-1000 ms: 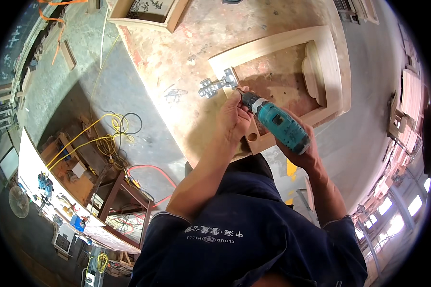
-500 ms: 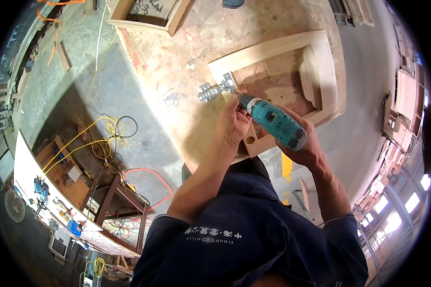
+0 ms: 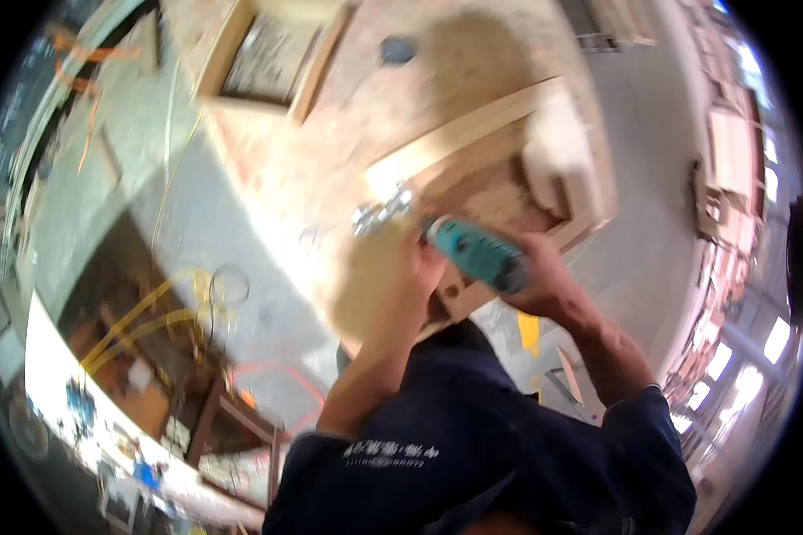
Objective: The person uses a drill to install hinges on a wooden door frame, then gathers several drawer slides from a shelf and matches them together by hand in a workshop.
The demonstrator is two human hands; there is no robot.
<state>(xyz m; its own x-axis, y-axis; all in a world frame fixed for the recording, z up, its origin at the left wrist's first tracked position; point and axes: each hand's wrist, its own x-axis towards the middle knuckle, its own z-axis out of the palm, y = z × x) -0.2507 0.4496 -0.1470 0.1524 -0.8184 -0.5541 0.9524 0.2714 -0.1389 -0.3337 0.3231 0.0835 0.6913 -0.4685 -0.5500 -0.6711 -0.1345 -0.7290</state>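
My right hand (image 3: 544, 278) is wrapped round the grip of a teal cordless drill (image 3: 478, 253), whose nose points up and left toward the wooden frame. Just below that nose my left hand (image 3: 425, 272) has its fingers drawn together; blur hides whatever is between them. A shiny metal cabinet hinge (image 3: 382, 212) sits at the left side of the pale wooden frame (image 3: 459, 143), beyond my left fingertips. The frame lies on the worktable (image 3: 277, 160), with a round hole in its near piece. The drill's tip cannot be made out.
A shallow wooden box (image 3: 317, 71) holding small metal pieces stands at the far left of the table. Near it lies a small dark object (image 3: 398, 50). Yellow cables (image 3: 143, 312) trail at lower left beside a white-topped bench (image 3: 53, 357). Stacked wood (image 3: 730, 160) lines the right.
The view has shifted and blurred, so the table, frame and box sit lower or further left. Both hands and the drill remain together beside the hinge, with the drill still in my right hand.
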